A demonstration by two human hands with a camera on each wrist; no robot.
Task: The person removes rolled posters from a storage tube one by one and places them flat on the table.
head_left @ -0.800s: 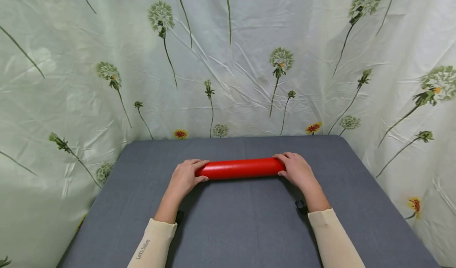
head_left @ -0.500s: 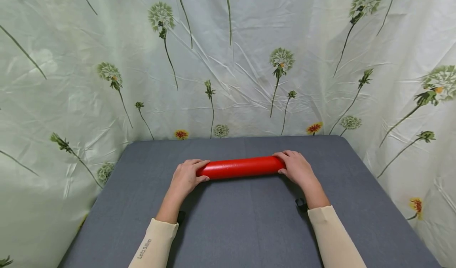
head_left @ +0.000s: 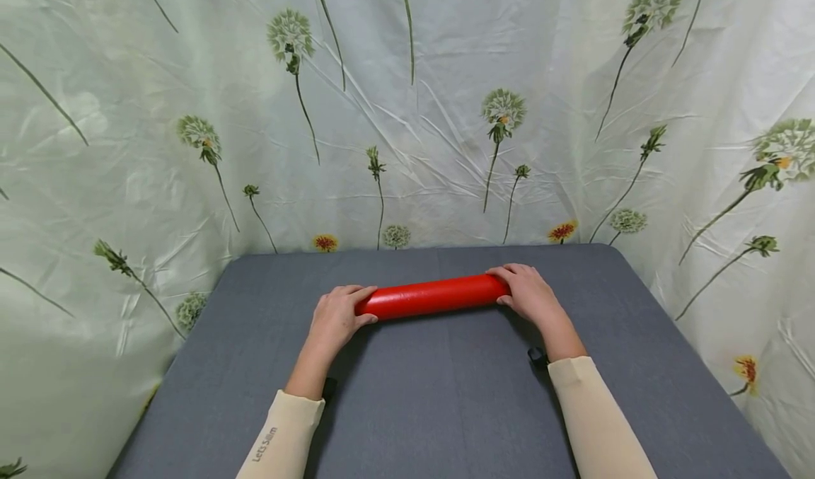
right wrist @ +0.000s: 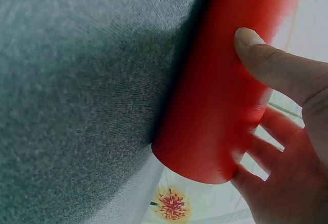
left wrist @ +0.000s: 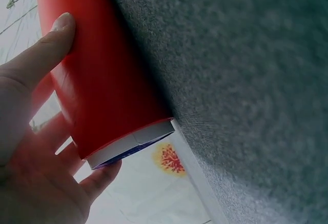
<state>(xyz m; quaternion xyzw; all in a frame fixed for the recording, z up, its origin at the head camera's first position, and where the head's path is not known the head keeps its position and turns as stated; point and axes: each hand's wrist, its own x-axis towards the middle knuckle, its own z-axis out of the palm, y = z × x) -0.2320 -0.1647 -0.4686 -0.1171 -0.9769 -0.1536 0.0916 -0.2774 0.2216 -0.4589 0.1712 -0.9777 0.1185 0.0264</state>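
Observation:
A long, glossy red tube (head_left: pixel 433 298) lies on the grey table, its right end farther back than its left. My left hand (head_left: pixel 335 315) grips the left end, thumb on the near side and fingers round the far side. The tube's left end (left wrist: pixel 134 142) shows a pale rim with a blue-purple edge in the left wrist view. At the other end my right hand (head_left: pixel 526 296) holds the tube (right wrist: pixel 215 96) the same way, with the thumb pressed on the near side. The far side of the tube is hidden in the head view.
The grey cloth-covered table (head_left: pixel 439 394) has rounded back corners. A pale curtain (head_left: pixel 433 111) printed with dandelions hangs right behind it and along both sides. Black straps (head_left: pixel 538 356) sit at both wrists, below cream sleeves (head_left: pixel 598 415).
The tube's right end has moved slightly away from me with my right hand, so the tube slants more. My left hand has shifted a little to the right. Both hands keep their grip.

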